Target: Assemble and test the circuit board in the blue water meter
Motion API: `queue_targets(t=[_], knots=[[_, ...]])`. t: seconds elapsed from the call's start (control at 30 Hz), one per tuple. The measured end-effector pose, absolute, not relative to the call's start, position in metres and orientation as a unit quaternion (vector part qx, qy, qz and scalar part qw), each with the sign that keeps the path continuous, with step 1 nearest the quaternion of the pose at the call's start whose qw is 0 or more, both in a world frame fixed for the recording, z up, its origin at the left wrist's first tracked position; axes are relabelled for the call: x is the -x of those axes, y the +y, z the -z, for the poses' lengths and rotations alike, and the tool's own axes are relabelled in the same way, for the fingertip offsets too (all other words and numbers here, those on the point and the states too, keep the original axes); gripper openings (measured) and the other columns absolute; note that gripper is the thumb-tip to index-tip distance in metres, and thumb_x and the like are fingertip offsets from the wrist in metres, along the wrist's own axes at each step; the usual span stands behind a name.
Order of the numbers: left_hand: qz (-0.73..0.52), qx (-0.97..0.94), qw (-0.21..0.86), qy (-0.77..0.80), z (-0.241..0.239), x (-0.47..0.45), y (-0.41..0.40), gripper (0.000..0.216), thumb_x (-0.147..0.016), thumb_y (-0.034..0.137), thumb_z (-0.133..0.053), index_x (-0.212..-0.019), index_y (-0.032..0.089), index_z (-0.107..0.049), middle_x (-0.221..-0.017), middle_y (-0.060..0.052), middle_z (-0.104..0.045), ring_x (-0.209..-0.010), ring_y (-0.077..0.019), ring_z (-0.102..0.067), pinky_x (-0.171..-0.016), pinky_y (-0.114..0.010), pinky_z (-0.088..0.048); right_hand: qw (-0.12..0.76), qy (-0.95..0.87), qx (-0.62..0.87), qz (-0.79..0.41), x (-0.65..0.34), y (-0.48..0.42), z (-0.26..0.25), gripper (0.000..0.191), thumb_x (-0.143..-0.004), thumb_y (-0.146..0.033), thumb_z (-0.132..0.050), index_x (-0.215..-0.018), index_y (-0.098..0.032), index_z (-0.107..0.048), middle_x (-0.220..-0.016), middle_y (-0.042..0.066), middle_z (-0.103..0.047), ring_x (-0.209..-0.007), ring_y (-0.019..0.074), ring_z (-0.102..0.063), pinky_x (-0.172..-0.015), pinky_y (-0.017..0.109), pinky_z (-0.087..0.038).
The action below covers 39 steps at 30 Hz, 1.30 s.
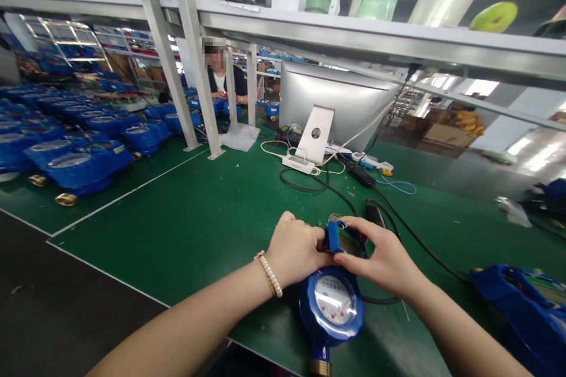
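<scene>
A blue water meter (331,306) with a round clear dial lies on the green bench in front of me, its brass threaded end pointing toward me. Above the dial, at the meter's open electronics housing, both hands meet. My right hand (389,256) pinches a small blue plastic piece (333,237) between thumb and fingers. Curled against the housing's left side, my left hand (294,250) grips the meter; its fingertips are partly hidden. A bead bracelet is on the left wrist. Small screws (335,218) lie just behind the housing.
Many blue meters (75,165) stand at left; another open meter (522,300) is at right. A monitor (331,100), cables (309,185) and a white power strip (299,164) lie ahead. Metal posts (194,53) carry an overhead shelf (354,26). A person (239,79) sits across the bench.
</scene>
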<state>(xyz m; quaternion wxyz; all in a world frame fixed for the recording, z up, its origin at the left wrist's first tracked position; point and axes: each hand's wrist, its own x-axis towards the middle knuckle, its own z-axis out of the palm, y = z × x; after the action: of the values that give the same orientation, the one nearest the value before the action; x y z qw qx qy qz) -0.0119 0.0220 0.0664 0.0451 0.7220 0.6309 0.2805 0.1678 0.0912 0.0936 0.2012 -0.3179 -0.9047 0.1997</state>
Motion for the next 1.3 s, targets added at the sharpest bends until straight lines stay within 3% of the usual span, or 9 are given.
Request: queue_targets(t=[0.27,0.63,1.0,1.2,1.3], knots=[[-0.292,-0.717,0.022,0.633,-0.065,0.011,0.022,0.035,-0.07,0.049,-0.071,-0.059,0.019,-0.058,-0.056,-0.001,-0.062,-0.064,-0.0208,-0.056,-0.067,-0.038,-0.026,0.204,-0.936,0.281,-0.067,-0.171,0.092,-0.091,0.052,-0.073,-0.05,-0.065,-0.115,-0.02,-0.058,-0.112,0.011,-0.068,-0.1,0.0289,-0.064,-0.086,0.044,-0.052],[-0.327,-0.702,0.021,0.632,-0.06,0.009,0.018,0.021,-0.076,0.035,-0.069,-0.065,0.021,-0.057,-0.065,0.002,-0.064,-0.076,-0.0203,-0.049,-0.078,-0.041,-0.029,0.145,-0.946,0.286,-0.045,-0.167,0.1,-0.095,0.051,-0.073,-0.052,-0.064,-0.112,-0.019,-0.06,-0.104,0.011,-0.069,-0.091,0.0272,-0.065,-0.081,0.043,-0.053],[-0.29,-0.673,0.025,0.68,-0.063,0.007,0.021,0.015,-0.073,0.025,-0.066,-0.079,0.019,-0.053,-0.069,-0.002,-0.063,-0.073,-0.0223,-0.057,-0.08,-0.042,-0.038,0.095,-0.959,0.266,-0.029,-0.152,0.096,-0.103,0.048,-0.073,-0.052,-0.065,-0.105,-0.017,-0.062,-0.097,0.011,-0.068,-0.09,0.027,-0.062,-0.08,0.042,-0.05],[-0.249,-0.679,0.048,0.689,-0.065,0.01,0.023,0.022,-0.075,0.027,-0.064,-0.092,0.021,-0.05,-0.071,-0.002,-0.065,-0.065,-0.0242,-0.063,-0.055,-0.03,-0.041,0.096,-0.956,0.27,-0.063,-0.149,0.098,-0.099,0.05,-0.074,-0.052,-0.063,-0.109,-0.015,-0.062,-0.109,0.013,-0.067,-0.096,0.0285,-0.064,-0.084,0.043,-0.051],[-0.243,-0.698,0.061,0.671,-0.067,0.016,0.025,0.03,-0.073,0.026,-0.066,-0.097,0.022,-0.049,-0.071,0.0,-0.065,-0.065,-0.0238,-0.064,-0.052,-0.028,-0.039,0.089,-0.955,0.274,-0.067,-0.151,0.098,-0.098,0.051,-0.075,-0.052,-0.062,-0.11,-0.016,-0.062,-0.11,0.013,-0.068,-0.096,0.0289,-0.065,-0.083,0.042,-0.052]])
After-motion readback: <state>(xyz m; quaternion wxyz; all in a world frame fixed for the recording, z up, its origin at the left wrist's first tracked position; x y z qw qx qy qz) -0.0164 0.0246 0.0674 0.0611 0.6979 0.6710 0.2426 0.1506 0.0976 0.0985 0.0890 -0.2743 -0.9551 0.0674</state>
